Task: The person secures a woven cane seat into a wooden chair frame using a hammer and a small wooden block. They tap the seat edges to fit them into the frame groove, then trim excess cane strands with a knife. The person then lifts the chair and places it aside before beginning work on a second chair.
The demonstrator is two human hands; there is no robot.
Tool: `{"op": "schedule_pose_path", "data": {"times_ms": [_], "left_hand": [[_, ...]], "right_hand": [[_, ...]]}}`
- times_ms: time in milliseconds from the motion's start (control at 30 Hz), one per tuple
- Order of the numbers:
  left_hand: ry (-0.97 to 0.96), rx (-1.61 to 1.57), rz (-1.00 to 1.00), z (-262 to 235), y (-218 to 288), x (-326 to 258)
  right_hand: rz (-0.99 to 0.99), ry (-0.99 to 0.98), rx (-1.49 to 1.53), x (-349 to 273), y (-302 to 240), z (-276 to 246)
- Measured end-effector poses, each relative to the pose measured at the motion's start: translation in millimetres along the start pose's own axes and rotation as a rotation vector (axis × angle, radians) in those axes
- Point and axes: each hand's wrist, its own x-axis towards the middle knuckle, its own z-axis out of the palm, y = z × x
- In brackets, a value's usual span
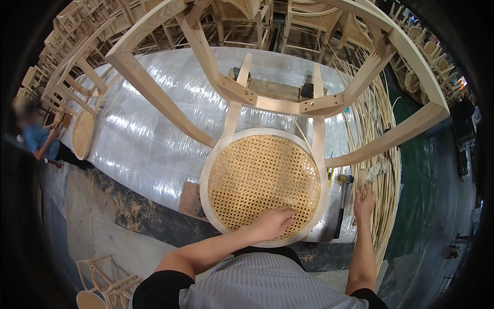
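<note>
Head view: a loosely curled left hand (pixel 274 223) could, by overpressing, crack the cane panel (pixel 262 175) under it at the bench (pixel 154 123) edge, while the right hand (pixel 364 205) hovers half-open (both holds unclear).

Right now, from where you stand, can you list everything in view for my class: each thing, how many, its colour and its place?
Large chair: one, pale wood, on the table
Cane panel: one, yellow, in the chair's round frame
Plastic sheet: shiny, clear, over the table
Hammer: one, black grip, right of the panel
Cane strips: many, straw-coloured, table's right side
Wood block: one, brown, left of the panel
Shavings: many, tan, lower left
Other chairs: too many to count, pale wood, around the table
Co-worker: one, blue top, far left
Left hand: one, bare, at the panel's near side
Right hand: one, bare, beside the hammer
</note>
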Motion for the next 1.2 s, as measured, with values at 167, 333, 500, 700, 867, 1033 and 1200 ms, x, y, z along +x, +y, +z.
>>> {"op": "schedule_pose_path", "data": {"times_ms": [167, 333, 500, 700, 867, 1033, 1200], "left_hand": [[0.232, 0.045, -0.063, -33.3, -21.0, -12.8], [0.314, 0.149, 0.003, -85.1, -18.7, 41.2], [0.382, 0.21, 0.035, -97.9, -29.6, 98.1], [0.314, 0.342, -0.048, -100.9, -35.8, 128.1], [0.299, 0.502, -0.155, -105.5, -49.8, 152.0], [0.326, 0.45, -0.202, -97.3, -61.9, 139.7], [0.205, 0.446, -0.306, -99.2, -52.1, 138.9]], "right_hand": [[-0.246, -0.116, 0.389, -12.6, -118.8, -2.3], [-0.516, -0.156, 0.351, 37.8, -220.1, 48.8], [-0.597, -0.132, 0.059, 90.4, -246.9, 115.4], [-0.672, -0.202, -0.008, 86.1, -236.5, 137.7], [-0.832, -0.237, 0.083, 89.2, -234.8, 138.4], [-0.869, -0.304, 0.07, 88.3, -240.5, 132.5], [-0.862, -0.297, 0.052, 86.1, -238.6, 131.0]]}}
